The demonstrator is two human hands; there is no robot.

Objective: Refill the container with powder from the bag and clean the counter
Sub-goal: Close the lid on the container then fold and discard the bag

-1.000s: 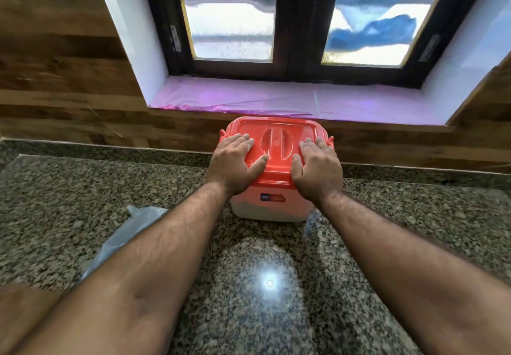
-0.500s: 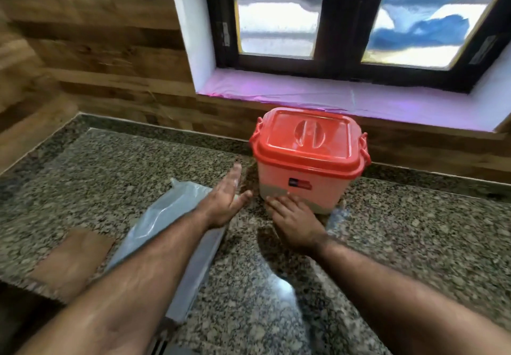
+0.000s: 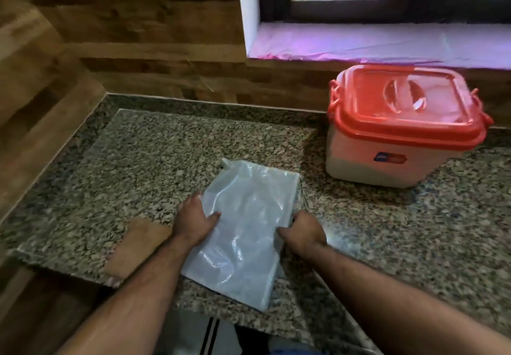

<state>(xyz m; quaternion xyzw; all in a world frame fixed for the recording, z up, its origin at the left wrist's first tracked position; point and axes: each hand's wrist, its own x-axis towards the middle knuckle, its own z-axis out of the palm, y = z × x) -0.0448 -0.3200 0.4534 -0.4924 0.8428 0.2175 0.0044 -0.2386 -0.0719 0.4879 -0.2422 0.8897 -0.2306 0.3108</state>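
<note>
At the near edge of the granite counter [image 3: 138,147] the flat, pale plastic bag [image 3: 243,233] lies between both hands: the left hand [image 3: 192,223] rests open on its left edge with the thumb laid over the plastic, and the right hand [image 3: 304,234] is curled on its right edge, seemingly pinching it, though the grip itself is partly hidden. The bag looks limp and nearly empty, so lift it by both edges together, mouth kept up, to avoid scattering residue. Farther right, apart from the bag, the container [image 3: 398,161] stands under its closed red lid [image 3: 406,105], suggesting tidying remains.
</note>
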